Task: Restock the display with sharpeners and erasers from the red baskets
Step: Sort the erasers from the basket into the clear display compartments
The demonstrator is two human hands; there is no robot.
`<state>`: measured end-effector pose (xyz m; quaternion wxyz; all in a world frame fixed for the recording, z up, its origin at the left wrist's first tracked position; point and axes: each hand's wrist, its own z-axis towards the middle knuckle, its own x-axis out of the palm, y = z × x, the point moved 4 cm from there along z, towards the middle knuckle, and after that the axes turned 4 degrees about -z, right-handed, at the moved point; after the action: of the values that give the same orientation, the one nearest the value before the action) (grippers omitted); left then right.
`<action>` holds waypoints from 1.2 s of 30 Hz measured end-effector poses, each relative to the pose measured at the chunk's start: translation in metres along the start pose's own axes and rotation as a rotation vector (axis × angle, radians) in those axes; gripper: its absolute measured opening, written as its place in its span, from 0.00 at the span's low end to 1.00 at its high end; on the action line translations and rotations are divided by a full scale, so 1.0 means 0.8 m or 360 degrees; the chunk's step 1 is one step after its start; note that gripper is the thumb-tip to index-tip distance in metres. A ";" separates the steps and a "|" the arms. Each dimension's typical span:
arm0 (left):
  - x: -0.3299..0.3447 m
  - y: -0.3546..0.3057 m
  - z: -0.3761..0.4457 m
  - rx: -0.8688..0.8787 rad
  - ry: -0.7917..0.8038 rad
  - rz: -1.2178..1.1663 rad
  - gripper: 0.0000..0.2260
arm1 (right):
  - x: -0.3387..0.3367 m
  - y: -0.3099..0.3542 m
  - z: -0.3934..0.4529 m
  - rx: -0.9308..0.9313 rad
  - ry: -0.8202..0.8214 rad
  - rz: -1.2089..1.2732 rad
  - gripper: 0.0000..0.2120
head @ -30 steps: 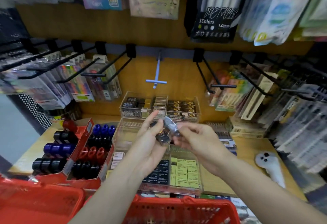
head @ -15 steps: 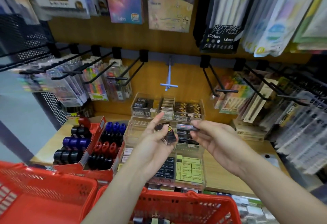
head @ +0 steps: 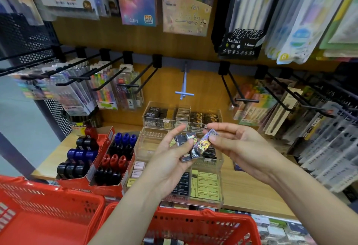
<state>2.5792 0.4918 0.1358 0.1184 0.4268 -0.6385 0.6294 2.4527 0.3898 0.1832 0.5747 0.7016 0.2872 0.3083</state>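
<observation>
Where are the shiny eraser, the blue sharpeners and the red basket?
shiny eraser point(head: 203, 144), head view, its printed face.
blue sharpeners point(head: 125, 138), head view, the middle one's top.
red basket point(head: 195, 218), head view, its far rim.

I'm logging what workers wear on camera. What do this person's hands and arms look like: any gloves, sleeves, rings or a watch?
Both are bare. The left hand and right hand wear no gloves, and no rings show on the fingers in view. The two forearms are uncovered down to the picture's lower edge: no sleeve, watch or wristband shows. The nails look short and unpainted.
</observation>
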 end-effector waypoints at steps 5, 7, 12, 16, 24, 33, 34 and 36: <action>0.008 0.008 0.000 -0.0015 -0.0048 0.0152 0.21 | 0.001 -0.011 -0.001 0.0094 -0.0079 -0.0066 0.18; 0.007 0.012 0.002 -0.0026 -0.0152 0.0110 0.16 | 0.002 -0.016 -0.001 0.0128 -0.0082 -0.0055 0.13; -0.007 0.012 0.005 -0.0129 -0.0498 -0.0094 0.10 | -0.003 -0.029 0.000 0.0202 -0.0192 0.0065 0.08; -0.015 0.012 0.002 -0.0166 -0.0615 -0.0316 0.12 | -0.010 -0.038 0.003 0.0282 -0.0265 0.0546 0.13; 0.005 0.023 0.000 -0.0140 -0.0355 -0.0098 0.13 | -0.006 -0.057 0.003 0.0271 -0.0467 0.0357 0.12; 0.005 0.023 -0.002 -0.0046 -0.0294 0.0233 0.13 | -0.009 -0.049 -0.001 0.0209 -0.0358 0.0135 0.10; 0.005 0.023 -0.002 -0.0030 -0.0297 0.0242 0.13 | -0.008 -0.050 -0.001 0.0197 -0.0369 0.0125 0.10; 0.007 0.024 -0.003 -0.0010 -0.0295 0.0259 0.14 | -0.010 -0.049 -0.002 0.0144 -0.0411 0.0105 0.09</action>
<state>2.5616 0.4884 0.1270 0.0088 0.4296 -0.6811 0.5928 2.4448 0.3915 0.1444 0.5642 0.7697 0.2012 0.2209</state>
